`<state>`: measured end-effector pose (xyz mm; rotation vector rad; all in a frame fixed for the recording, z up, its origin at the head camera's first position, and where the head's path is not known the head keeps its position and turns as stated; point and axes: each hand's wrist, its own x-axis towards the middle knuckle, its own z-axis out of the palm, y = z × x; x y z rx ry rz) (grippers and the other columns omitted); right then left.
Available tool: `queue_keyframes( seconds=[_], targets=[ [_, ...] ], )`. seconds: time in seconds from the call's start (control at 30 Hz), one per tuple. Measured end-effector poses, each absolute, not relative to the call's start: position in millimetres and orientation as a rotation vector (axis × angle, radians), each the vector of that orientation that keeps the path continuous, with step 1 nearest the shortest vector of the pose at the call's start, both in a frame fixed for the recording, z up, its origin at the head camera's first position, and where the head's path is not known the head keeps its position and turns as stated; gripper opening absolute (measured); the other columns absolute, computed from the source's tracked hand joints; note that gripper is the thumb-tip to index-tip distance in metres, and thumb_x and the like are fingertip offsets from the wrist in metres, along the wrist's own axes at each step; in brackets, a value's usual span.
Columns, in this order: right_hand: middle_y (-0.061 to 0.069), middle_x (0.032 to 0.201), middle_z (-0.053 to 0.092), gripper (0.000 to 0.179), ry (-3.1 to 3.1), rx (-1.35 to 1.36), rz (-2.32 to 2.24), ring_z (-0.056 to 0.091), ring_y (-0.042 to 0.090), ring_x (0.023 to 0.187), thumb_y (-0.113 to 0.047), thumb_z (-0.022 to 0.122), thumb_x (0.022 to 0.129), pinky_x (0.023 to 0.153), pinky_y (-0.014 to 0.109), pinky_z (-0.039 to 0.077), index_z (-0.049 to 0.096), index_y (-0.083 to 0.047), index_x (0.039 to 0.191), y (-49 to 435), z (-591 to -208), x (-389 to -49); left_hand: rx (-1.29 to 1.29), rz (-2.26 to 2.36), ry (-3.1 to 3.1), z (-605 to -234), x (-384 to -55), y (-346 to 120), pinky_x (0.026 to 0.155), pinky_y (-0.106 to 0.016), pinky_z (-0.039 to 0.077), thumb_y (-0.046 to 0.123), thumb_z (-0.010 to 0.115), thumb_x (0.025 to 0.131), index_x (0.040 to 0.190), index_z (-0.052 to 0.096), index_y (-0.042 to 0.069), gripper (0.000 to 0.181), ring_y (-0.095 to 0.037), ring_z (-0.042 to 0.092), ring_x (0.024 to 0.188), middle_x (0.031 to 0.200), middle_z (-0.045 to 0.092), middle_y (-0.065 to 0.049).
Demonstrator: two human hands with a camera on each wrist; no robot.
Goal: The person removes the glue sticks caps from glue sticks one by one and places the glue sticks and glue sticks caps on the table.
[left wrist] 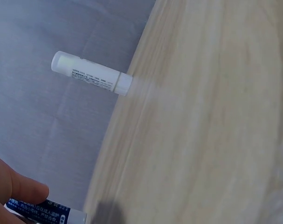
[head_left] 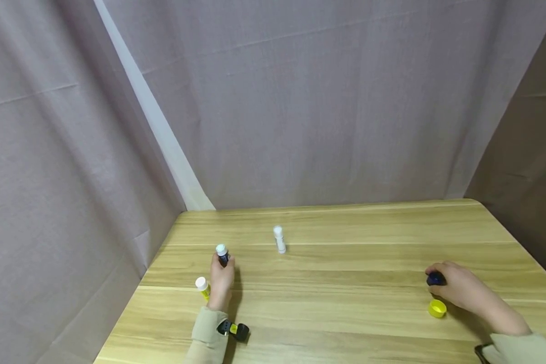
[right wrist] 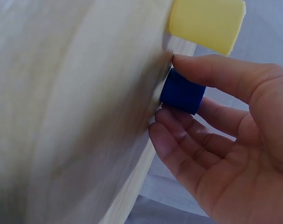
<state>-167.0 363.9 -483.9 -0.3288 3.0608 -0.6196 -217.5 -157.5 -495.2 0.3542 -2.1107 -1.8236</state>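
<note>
My left hand (head_left: 222,280) grips a glue stick (head_left: 223,257) with a dark blue label; its white top points up in the head view. In the left wrist view the thumb (left wrist: 27,189) lies along this label, and most of the hand is out of frame. Close beside that hand stands a yellow-labelled glue stick (head_left: 202,285), partly hidden by the wrist. On the right, my right hand (head_left: 459,285) has thumb and curled fingers around a small blue cap (right wrist: 183,92) at the tabletop. A yellow cap (head_left: 437,308) sits just nearer than that hand.
A white glue stick (head_left: 279,239) stands upright towards the back of the wooden table (head_left: 336,303). Grey curtains (head_left: 327,111) hang behind the table and along its sides. A black device (head_left: 234,329) is strapped at the left wrist.
</note>
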Motion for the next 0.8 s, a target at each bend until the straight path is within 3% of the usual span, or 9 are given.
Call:
queue_keyframes(
  seconds=[0.4,0.67,0.8],
  targets=[
    [0.030,0.103,0.063,0.038,3.048,-0.323,-0.621,0.061,0.053,0.098,-0.012,0.080,0.081,0.082,0.065,0.049,0.066,0.009,0.108,364.9,-484.0,-168.5,0.388,-1.836,-2.135,-501.8,-221.2,-160.7,0.108,-0.051,0.038,-0.006,0.048,0.098,0.125,0.045,-0.014,0.028,-0.042,0.047,0.124,0.126,0.052,-0.033],
    [0.031,0.104,0.063,0.038,3.039,-0.315,-0.632,0.060,0.054,0.099,-0.013,0.080,0.082,0.082,0.065,0.049,0.065,0.009,0.109,364.8,-482.8,-168.7,0.378,-1.871,-2.148,-500.4,-221.0,-160.8,0.111,-0.055,0.035,-0.004,0.048,0.100,0.130,0.042,-0.012,0.031,-0.045,0.043,0.130,0.131,0.049,-0.033],
    [0.031,0.105,0.063,0.039,3.035,-0.314,-0.628,0.060,0.053,0.100,-0.013,0.080,0.082,0.083,0.065,0.049,0.066,0.009,0.110,365.1,-482.6,-168.3,0.384,-1.878,-2.137,-499.6,-220.9,-161.6,0.104,-0.046,0.041,-0.004,0.049,0.099,0.124,0.043,-0.011,0.027,-0.040,0.046,0.123,0.127,0.049,-0.031]
  ],
)
